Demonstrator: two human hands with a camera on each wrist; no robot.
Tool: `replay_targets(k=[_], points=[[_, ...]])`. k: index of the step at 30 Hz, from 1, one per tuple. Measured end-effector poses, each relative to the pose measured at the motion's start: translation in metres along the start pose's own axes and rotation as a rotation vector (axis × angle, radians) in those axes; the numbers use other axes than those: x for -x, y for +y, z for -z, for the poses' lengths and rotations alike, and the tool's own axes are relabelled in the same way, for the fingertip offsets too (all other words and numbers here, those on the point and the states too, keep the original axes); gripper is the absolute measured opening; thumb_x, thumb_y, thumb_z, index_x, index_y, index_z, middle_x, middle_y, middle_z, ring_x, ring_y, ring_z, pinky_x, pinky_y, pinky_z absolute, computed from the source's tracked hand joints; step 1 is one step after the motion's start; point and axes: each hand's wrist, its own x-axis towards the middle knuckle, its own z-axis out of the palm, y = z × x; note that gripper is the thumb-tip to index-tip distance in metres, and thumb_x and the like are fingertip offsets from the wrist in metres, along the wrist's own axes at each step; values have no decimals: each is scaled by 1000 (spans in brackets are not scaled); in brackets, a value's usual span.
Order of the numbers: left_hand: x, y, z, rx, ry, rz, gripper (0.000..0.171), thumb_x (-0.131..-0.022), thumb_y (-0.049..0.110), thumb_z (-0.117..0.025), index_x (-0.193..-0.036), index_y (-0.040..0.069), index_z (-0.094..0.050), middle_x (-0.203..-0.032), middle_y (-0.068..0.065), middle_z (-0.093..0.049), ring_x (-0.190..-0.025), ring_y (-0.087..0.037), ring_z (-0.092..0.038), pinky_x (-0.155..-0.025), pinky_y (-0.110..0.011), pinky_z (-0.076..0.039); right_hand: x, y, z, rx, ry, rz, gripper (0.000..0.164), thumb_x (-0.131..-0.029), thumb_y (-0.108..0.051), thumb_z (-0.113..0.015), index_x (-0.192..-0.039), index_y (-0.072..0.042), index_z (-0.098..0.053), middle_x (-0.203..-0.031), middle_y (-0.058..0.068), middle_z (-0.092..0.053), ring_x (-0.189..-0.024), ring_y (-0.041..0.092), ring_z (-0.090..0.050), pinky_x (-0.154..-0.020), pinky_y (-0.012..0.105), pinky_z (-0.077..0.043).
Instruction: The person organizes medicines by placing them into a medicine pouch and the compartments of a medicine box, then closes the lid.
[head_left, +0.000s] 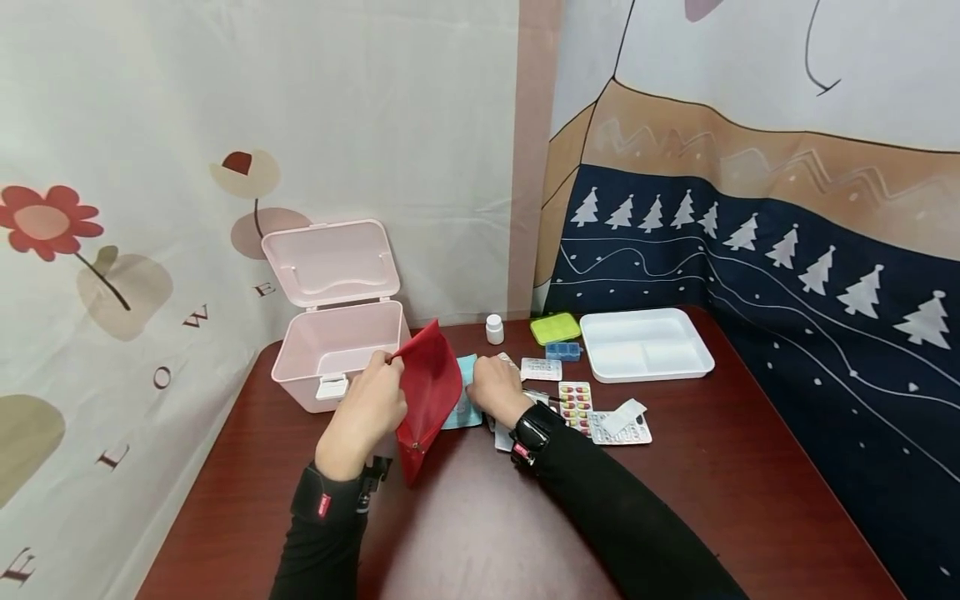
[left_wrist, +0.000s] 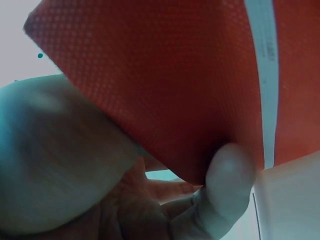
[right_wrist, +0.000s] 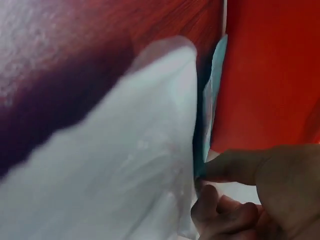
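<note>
A red zippered pouch [head_left: 431,383] is held up on edge in front of the pink box. My left hand [head_left: 369,407] pinches its upper left edge; in the left wrist view the thumb presses on the textured red side beside a pale strip [left_wrist: 269,85]. Just right of the pouch, the fingers of my right hand [head_left: 495,387] pinch a light blue packet [head_left: 463,408] close to the pouch's side. A whitish translucent packet [right_wrist: 145,140] fills the near part of the right wrist view and hides part of the table.
The open pink box [head_left: 341,333] stands behind the left hand. A white bottle [head_left: 494,329], a green case [head_left: 555,328], a blue pill box [head_left: 562,351] and a white tray [head_left: 645,346] line the back. Blister packs [head_left: 576,400] lie right of the right hand.
</note>
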Motion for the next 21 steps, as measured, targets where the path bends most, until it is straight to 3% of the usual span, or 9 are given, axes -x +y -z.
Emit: replay_targets(k=[2,6,8,14,21], points=[[1,0,0,3,0,1,56,-100,4,-66,-153,-9,-55,-139,-26,-57,-109,-38,-70,-85,-46,-67,14,-8,24,-37,-15,-25,27,-88,-29,-79,-68,-15,-68,-87,12,-77,-86,32,-76,-66,49,-58],[1,0,0,7,0,8,57,-100,4,-66,-154,-8,-54,-141,-26,-57,-111,-39,-70,-87,-47,-67,38,-15,70,-118,-19,-28,42,-96,-34,-77,-61,-17,-61,-74,5,-68,-83,28,-72,-70,42,-56],[0,0,-2,1,3,6,56,-101,5,-65,-154,-8,-55,-139,-26,-58,-110,-39,-71,-88,-48,-67,43,-10,83,-139,2,-8,43,-97,-33,-76,-59,-20,-59,-68,0,-62,-78,25,-68,-67,38,-52],[-2,2,-3,-13,12,-15,52,-101,6,-63,-151,-8,-57,-136,-26,-60,-111,-39,-70,-92,-52,-65,60,9,119,-254,34,20,26,-96,-25,-72,-72,-16,-73,-71,-2,-66,-72,19,-60,-64,32,-44],[-2,3,-4,-37,65,-38,38,-101,7,-59,-136,-7,-66,-123,-25,-66,-105,-41,-71,-92,-56,-62,89,21,147,-474,96,55,17,-96,-24,-68,-93,-15,-82,-84,0,-76,-77,16,-62,-68,31,-48]])
